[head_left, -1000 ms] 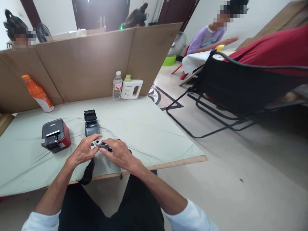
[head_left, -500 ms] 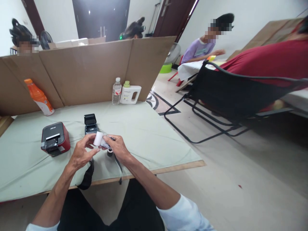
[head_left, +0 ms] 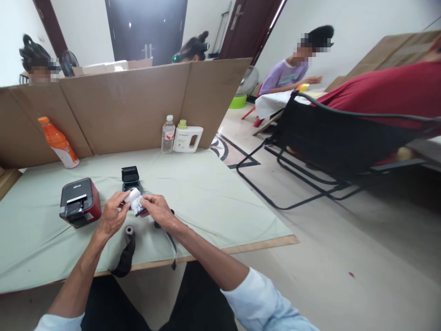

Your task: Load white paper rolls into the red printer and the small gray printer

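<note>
Fingertips of my left hand pinch a white paper roll above the table. My right hand is closed on a white piece with dark marks and a dark edge, right up against the roll; its exact kind I cannot make out. Just behind the hands stands a small dark device with its lid raised, its lower part partly hidden. Below my left hand a black ribbon roll trails over the table's front edge. Another black strip hangs down below my right wrist.
On the left sits a red and black printer. An orange bottle, a clear water bottle and a white jug stand along the cardboard screen. To the right are a black folding chair and other people.
The white roll and the marked piece have moved slightly left and tilted. My left fingers have closed in on the roll. The black ribbon roll has come into sight beneath my left hand.
</note>
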{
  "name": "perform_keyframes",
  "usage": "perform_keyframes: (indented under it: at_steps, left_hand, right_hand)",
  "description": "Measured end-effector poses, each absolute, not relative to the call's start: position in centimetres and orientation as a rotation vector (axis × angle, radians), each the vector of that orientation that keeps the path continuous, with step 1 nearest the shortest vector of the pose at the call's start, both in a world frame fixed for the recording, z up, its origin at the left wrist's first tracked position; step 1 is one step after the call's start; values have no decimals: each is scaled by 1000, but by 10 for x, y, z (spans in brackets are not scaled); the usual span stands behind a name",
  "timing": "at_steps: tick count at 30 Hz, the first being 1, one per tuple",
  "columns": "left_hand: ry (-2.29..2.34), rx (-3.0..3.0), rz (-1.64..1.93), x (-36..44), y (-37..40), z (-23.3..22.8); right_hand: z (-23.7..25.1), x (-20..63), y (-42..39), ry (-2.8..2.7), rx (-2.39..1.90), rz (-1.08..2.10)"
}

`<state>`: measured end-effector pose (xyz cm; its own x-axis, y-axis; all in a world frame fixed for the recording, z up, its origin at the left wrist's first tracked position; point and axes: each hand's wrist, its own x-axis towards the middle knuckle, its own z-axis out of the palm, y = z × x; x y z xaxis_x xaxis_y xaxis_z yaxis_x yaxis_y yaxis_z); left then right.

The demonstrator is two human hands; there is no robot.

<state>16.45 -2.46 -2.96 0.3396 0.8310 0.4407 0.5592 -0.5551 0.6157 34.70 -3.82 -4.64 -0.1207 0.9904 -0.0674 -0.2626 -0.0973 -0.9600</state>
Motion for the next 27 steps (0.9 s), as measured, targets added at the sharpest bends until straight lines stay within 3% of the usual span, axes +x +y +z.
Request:
perform_keyframes:
  at_steps: [14,23,27]
  left_hand:
    - [1476,2418,676,167,68,-34]
    - [1205,1979,1056,170,55,-37]
    - [1093,1940,1063,177,39,-27]
  right_hand:
    - [-58,331,23,-1082,-1255,1376]
    - [-65,348,17,-1123,-1136,1205]
    - [-61,348,17,-1338,-1117,1082]
